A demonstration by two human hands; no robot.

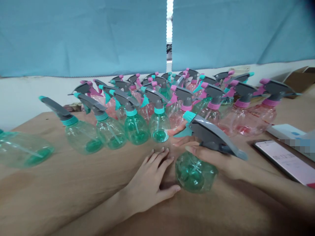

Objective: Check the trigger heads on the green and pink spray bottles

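My right hand [214, 157] is wrapped round the neck of a green spray bottle [195, 175] with a grey head and a teal nozzle pointing left and away. The bottle tilts a little, low over or on the table; I cannot tell whether its base touches. Flat on the wood beside it lies my left hand [152, 180], fingers spread, holding nothing. Just beyond its fingertips stands another green spray bottle [159, 126]. More green bottles line up to the left, among them a darker green one [136, 127].
Behind stand several pink spray bottles [262, 114], mixed with green ones. A phone [285, 160] and a light blue paper or box [287, 131] lie at the right. A cardboard box [299, 80] is at the back right of the wooden table [98, 193]. Blue curtains [86, 36] hang behind.
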